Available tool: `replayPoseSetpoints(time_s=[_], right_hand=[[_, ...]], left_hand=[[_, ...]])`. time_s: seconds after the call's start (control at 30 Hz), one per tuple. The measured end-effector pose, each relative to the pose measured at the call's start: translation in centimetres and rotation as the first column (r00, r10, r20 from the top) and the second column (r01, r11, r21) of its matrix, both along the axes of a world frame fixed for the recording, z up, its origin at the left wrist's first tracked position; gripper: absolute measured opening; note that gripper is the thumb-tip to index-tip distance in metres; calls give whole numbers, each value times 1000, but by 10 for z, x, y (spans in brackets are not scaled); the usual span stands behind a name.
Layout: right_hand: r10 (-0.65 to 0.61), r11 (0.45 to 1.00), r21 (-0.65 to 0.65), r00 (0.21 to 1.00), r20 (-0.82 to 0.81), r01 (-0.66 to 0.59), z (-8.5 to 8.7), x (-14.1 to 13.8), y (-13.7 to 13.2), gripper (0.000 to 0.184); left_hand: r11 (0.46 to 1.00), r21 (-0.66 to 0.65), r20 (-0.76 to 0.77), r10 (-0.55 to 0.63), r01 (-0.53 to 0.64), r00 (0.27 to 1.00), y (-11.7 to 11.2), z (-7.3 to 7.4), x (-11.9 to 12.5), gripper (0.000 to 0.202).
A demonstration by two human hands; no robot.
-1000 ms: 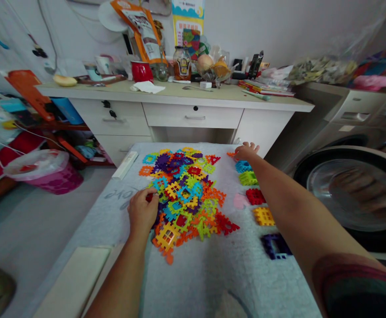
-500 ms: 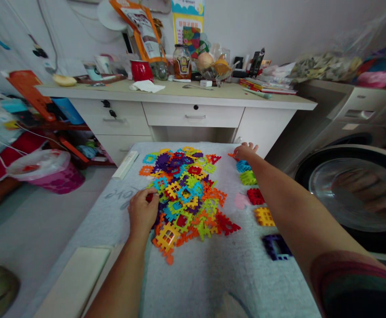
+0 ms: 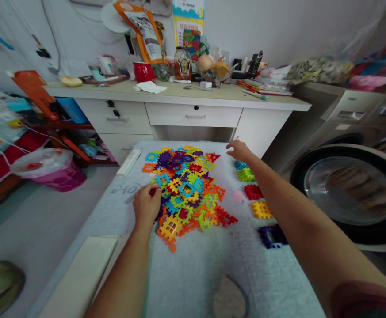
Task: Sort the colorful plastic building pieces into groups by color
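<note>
A heap of interlocking plastic building pieces (image 3: 186,187) in red, orange, yellow, green, blue and purple lies on the grey cloth. At the heap's left edge my left hand (image 3: 146,205) is closed, with a red building piece (image 3: 153,191) showing between thumb and fingers. My right hand (image 3: 239,151) is at the far right of the cloth, fingers apart, with nothing visible in them. A column of sorted pieces runs toward me beneath the right forearm: blue (image 3: 240,165), green (image 3: 246,175), red (image 3: 253,191), yellow (image 3: 261,210) and dark purple (image 3: 272,236).
A white box-like bar (image 3: 129,162) lies at the cloth's far left. Beyond stands a white desk (image 3: 193,115) with a red mug (image 3: 143,72), a jar (image 3: 182,64) and books. A washing machine (image 3: 348,194) with its round door open is at the right; a pink bin (image 3: 60,174) stands left.
My right hand has drawn slightly left, and the orange piece seen by its fingers before is out of sight. My left hand stays at the heap with the red piece. The view has shifted a little.
</note>
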State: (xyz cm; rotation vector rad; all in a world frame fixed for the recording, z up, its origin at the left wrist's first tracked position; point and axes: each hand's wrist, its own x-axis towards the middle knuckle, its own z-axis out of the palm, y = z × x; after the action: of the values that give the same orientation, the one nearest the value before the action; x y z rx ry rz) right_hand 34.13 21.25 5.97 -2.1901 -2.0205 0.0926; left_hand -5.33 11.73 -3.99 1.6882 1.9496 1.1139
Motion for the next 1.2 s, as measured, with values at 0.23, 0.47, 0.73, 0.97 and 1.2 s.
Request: replayPoseSetpoints(time_s=[0.23, 0.47, 0.73, 0.97, 1.2], right_hand=[[67, 993, -96, 997, -28, -69, -35, -54, -9, 44], [-49, 996, -76, 997, -62, 44, -55, -70, 7, 50], [-13, 996, -87, 983, -181, -3, -49, -68, 4, 36], [46, 999, -15, 972, -230, -51, -42, -72, 13, 39], [23, 998, -52, 998, -50, -26, -57, -74, 33, 54]], left_hand=[[1000, -4, 15, 9, -9, 1000, 1, -1, 0, 24], [1000, 15, 28, 7, -7, 1000, 1, -2, 0, 22], [999, 32, 31, 9, -10, 999, 2, -3, 0, 20], [1000, 21, 13, 20, -20, 1000, 1, -1, 1, 20], [1000, 19, 8, 18, -18, 1000, 0, -1, 1, 19]])
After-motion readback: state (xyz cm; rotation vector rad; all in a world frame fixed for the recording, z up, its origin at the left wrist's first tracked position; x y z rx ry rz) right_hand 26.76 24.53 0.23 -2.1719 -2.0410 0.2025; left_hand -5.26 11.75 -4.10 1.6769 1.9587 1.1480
